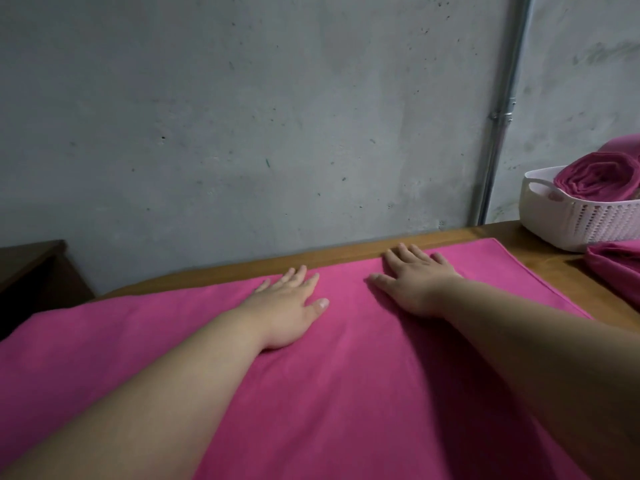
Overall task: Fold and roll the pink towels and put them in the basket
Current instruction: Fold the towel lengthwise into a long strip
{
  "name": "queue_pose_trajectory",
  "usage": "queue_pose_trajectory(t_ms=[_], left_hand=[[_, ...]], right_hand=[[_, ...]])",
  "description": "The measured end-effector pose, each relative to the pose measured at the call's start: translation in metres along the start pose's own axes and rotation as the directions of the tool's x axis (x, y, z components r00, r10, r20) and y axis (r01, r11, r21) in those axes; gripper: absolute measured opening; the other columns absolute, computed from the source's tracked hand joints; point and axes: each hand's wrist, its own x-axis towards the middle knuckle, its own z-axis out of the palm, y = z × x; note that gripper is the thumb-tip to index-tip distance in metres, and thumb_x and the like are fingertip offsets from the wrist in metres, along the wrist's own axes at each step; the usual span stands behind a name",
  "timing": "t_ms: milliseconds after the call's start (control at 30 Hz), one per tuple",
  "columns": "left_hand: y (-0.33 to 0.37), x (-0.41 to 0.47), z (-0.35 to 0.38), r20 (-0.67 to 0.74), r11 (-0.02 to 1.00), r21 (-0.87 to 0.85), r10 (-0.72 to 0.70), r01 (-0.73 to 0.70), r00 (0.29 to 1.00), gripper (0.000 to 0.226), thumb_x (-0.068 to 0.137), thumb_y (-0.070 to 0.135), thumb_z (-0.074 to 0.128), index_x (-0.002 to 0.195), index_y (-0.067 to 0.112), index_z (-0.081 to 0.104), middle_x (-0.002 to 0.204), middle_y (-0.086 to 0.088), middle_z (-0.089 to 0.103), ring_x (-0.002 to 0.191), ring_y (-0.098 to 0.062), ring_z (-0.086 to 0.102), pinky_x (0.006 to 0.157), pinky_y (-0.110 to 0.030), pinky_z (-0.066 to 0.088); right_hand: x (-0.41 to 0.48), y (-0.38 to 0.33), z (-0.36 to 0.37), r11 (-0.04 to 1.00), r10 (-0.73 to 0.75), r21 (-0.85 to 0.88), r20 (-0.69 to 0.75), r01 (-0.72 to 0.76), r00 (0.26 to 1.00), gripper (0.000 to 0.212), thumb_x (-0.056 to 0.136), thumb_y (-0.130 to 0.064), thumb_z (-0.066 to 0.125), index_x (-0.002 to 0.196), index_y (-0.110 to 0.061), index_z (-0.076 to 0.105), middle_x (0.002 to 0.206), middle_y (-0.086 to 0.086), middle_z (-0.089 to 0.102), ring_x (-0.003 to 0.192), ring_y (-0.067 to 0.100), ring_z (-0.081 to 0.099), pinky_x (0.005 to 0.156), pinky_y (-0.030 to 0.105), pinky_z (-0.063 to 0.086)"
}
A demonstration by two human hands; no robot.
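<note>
Two flat hands on pink towel [346, 375], wooden table [346, 252], grey concrete wall [242, 116]

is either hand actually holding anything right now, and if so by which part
Nothing is held. The left hand and right hand lie flat, fingers straight, on the spread pink towel.

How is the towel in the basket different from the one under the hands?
The spread towel lies flat on the table; the rolled towel is a spiral. The left hand and right hand rest on the spread towel; no hand touches the rolled towel in the basket. Both are pink.
</note>
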Motion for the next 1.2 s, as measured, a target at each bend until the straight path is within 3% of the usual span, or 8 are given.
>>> queue_pose_trajectory(t_ms=[167,333,500,600,767,967,1100,1200], left_hand=[[-0.04,-0.024,0.01,-0.019,0.987,0.017,-0.16,0.161,0.987,0.081,0.097,0.071,0.015,0.161,0.025,-0.004,0.167,-0.003,-0.014,0.154,-0.017,-0.01,0.125,-0.044,-0.001],[-0.045,-0.02,0.006,-0.016,0.994,-0.057,-0.091,0.089,0.996,0.069,0.105,0.054,0.022,0.161,0.019,0.001,0.168,-0.005,-0.011,0.155,-0.016,-0.008,0.126,-0.042,-0.002],[-0.115,-0.056,0.007,0.021,0.973,0.05,-0.228,0.227,0.973,0.078,0.101,0.065,0.017,0.161,0.019,-0.004,0.167,-0.006,-0.012,0.155,-0.019,-0.007,0.126,-0.041,0.003],[-0.126,-0.061,0.016,-0.022,0.964,-0.001,-0.266,0.266,0.964,0.084,0.098,0.07,0.015,0.161,0.019,-0.004,0.167,-0.007,-0.013,0.155,-0.02,-0.009,0.126,-0.041,-0.001],[-0.132,-0.055,0.009,-0.026,0.975,-0.121,-0.192,0.188,0.981,0.065,0.108,0.048,0.023,0.161,0.015,0.004,0.168,-0.008,-0.009,0.155,-0.019,-0.008,0.125,-0.037,-0.003],[-0.189,-0.083,0.009,-0.125,0.961,-0.245,-0.159,0.125,0.979,0.049,0.109,0.026,0.036,0.156,0.014,0.032,0.167,-0.006,0.016,0.154,-0.016,0.01,0.119,-0.02,0.004],[-0.249,-0.102,0.009,-0.246,0.899,-0.28,-0.406,0.336,0.88,0.041,0.107,0.03,0.037,0.14,0.014,0.055,0.151,-0.011,0.048,0.142,-0.025,0.041,0.118,-0.033,0.029],[-0.289,-0.115,0.006,-0.252,0.789,-0.264,-0.612,0.555,0.75,0.037,0.105,0.039,0.031,0.1,0.018,0.061,0.122,-0.013,0.065,0.112,-0.033,0.06,0.097,-0.042,0.048]], right_hand=[[0.006,-0.021,-0.002,0.987,0.153,-0.047,0.019,-0.152,0.988,0.09,0.09,-0.079,0.021,0.159,-0.02,0.018,0.169,0.007,0.006,0.156,0.023,0.002,0.122,0.057,0.011],[0.006,-0.107,0.008,0.991,-0.13,0.011,0.03,0.13,0.991,0.073,0.103,-0.058,0.023,0.162,-0.019,0.007,0.17,0.005,-0.004,0.156,0.021,-0.005,0.124,0.054,0.004],[0.012,-0.094,0.013,0.995,-0.084,-0.058,0.044,0.086,0.995,0.073,0.101,-0.062,0.019,0.161,-0.021,0.012,0.17,0.003,0.003,0.156,0.019,0.001,0.123,0.053,0.009],[0.012,-0.121,0.01,0.998,0.004,-0.063,0.046,-0.001,0.999,0.075,0.1,-0.061,0.023,0.159,-0.017,0.016,0.169,0.006,0.005,0.156,0.021,0.002,0.121,0.058,0.011],[0.005,-0.228,0.013,0.97,-0.243,0.043,0.076,0.24,0.967,0.066,0.105,-0.048,0.024,0.159,-0.011,0.018,0.169,0.009,0.0,0.156,0.024,-0.002,0.123,0.058,0.006],[0.001,-0.249,0.027,0.964,-0.265,0.024,0.045,0.264,0.963,0.069,0.103,-0.053,0.017,0.161,-0.017,0.007,0.17,0.004,-0.004,0.156,0.02,-0.006,0.122,0.059,-0.001],[0.0,-0.251,0.026,0.967,-0.255,0.027,0.038,0.254,0.966,0.071,0.101,-0.055,0.015,0.162,-0.018,0.004,0.17,0.002,-0.006,0.156,0.019,-0.008,0.122,0.057,-0.002],[0.0,-0.25,0.029,0.966,-0.257,0.02,0.014,0.257,0.966,0.072,0.1,-0.056,0.015,0.161,-0.018,0.008,0.17,0.002,-0.003,0.156,0.019,-0.005,0.122,0.059,0.0]])
